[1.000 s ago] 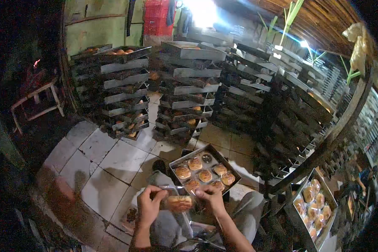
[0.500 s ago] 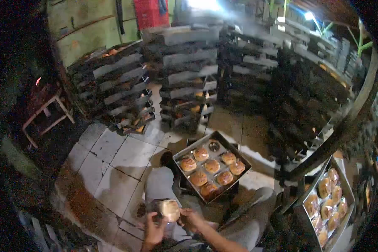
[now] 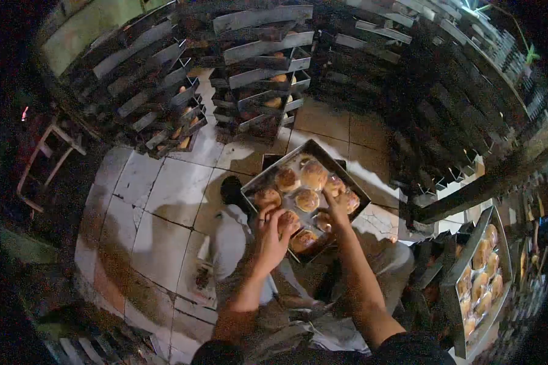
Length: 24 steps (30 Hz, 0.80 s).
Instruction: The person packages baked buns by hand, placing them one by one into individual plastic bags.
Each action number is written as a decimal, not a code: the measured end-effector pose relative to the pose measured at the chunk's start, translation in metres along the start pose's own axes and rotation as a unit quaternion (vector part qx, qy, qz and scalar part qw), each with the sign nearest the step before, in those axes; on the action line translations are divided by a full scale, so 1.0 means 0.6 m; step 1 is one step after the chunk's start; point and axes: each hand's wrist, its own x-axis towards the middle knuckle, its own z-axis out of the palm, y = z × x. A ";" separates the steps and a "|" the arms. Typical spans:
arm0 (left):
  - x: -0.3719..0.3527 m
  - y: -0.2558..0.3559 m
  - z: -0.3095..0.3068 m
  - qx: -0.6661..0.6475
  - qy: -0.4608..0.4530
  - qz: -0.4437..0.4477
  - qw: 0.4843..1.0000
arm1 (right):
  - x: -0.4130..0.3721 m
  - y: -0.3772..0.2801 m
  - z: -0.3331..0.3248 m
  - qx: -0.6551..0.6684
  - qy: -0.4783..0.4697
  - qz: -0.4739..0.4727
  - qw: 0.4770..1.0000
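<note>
A dark square metal tray [image 3: 270, 173] of round, browned buns in shiny clear wrapping sits tilted in front of my knees. My left hand [image 3: 270, 234] reaches over its left front side, fingers apart and touching a bun [image 3: 290, 222]. Over the right side, my right hand [image 3: 337, 208] has its fingers stretched out among the buns, close to a bun [image 3: 333, 184] near the right edge. At the far corner lies another wrapped bun [image 3: 313, 174], and one more bun [image 3: 306, 199] is in the middle. My fingertips partly hide the buns beneath them.
A second tray [image 3: 460, 316] of wrapped buns stands at my right, by a dark wooden beam [image 3: 469, 196]. Stacked trays [image 3: 262, 45] with bread inside line the back. A wooden frame [image 3: 39, 155] is at the left on the tiled floor [image 3: 164, 207].
Both hands have moved from my lap up to the tray. The wrapped bun they held has left them, and a bun now fills the tray's far corner. The view has tilted down.
</note>
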 end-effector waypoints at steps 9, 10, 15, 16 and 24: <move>-0.017 -0.074 0.020 0.001 -0.188 -0.098 0.977 | -0.040 0.431 -0.044 0.002 -0.018 0.029 0.999; -0.022 -0.083 0.019 0.025 -0.193 -0.086 0.977 | -0.059 0.409 -0.016 0.112 -0.068 0.158 0.979; -0.060 -0.077 0.037 0.103 -0.297 -0.114 0.942 | -0.042 0.394 -0.027 -0.060 -0.085 0.052 0.993; -0.080 -0.057 0.041 0.151 -0.356 -0.089 0.918 | -0.022 0.393 -0.039 -0.168 -0.046 0.035 0.984; -0.214 -0.079 0.135 0.186 -0.541 -0.097 0.815 | -0.118 0.178 -0.105 0.399 -0.060 -0.094 0.910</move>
